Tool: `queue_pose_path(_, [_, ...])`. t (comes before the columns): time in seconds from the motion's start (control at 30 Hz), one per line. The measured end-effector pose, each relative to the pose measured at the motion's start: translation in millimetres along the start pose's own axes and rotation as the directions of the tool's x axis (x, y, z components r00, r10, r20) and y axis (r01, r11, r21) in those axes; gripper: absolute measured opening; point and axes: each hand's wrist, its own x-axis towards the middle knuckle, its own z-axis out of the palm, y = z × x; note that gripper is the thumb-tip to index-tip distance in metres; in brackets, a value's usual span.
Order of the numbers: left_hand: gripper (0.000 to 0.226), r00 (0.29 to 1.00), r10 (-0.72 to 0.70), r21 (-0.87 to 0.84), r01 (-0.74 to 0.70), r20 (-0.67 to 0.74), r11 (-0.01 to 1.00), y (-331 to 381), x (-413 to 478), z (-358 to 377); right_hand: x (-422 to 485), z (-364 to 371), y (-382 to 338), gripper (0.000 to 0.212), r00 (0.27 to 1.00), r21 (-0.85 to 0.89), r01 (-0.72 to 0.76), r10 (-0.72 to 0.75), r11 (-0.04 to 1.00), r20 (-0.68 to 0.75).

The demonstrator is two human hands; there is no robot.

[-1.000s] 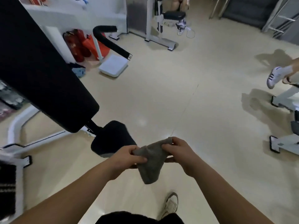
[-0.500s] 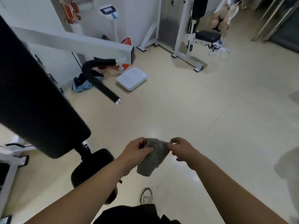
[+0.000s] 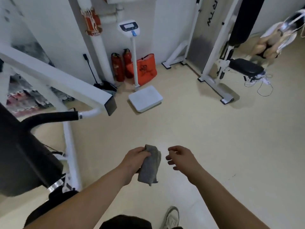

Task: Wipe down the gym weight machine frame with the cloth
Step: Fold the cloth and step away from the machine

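We note the grey cloth, a limp, crumpled fold, hanging over the floor from the left hand, which grips its top. The right hand is just beside it, fingers loosely spread. The white frame is well apart.

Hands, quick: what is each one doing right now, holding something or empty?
Left hand: grips the grey cloth.
Right hand: open, fingers loosely curled, holding nothing, apart from the cloth.

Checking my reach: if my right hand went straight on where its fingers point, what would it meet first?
Likely the crumpled grey cloth gripped by the left hand, just beside the right hand; depth is unclear.
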Motion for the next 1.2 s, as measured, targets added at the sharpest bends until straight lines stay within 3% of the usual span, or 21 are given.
queue_pose_path(0.2, [0.022, 0.988, -0.036, -0.167, 0.01, -0.151, 0.986, 90, 87, 28, 121, -60, -84, 0.026, 0.995, -0.076, 0.029, -0.022, 0.997, 0.093])
queue_pose_path(0.4, [0.021, 0.949, -0.06, -0.339, -0.051, -0.311, 0.939, 174, 216, 18, 278, -66, -173, 0.033, 0.984, -0.174, 0.07, -0.04, 0.982, 0.173])
queue_pose_path(0.83, [0.022, 0.906, -0.127, -0.37, -0.034, -0.404, 0.928, 351, 464, -53, 577, -62, -357, 0.033, 0.941, -0.279, 0.162, -0.064, 0.947, 0.331])
queue_pose_path(1.03, [0.02, 0.908, -0.138, -0.346, -0.007, -0.395, 0.938, 372, 627, -102, 755, -17, -372, 0.031, 0.916, -0.311, 0.188, -0.052, 0.932, 0.398])
queue_pose_path(1.2, [0.021, 0.899, -0.149, -0.232, 0.055, -0.412, 0.971, 319, 777, -145, 882, 48, -335, 0.028, 0.926, -0.312, 0.139, -0.011, 0.94, 0.378])
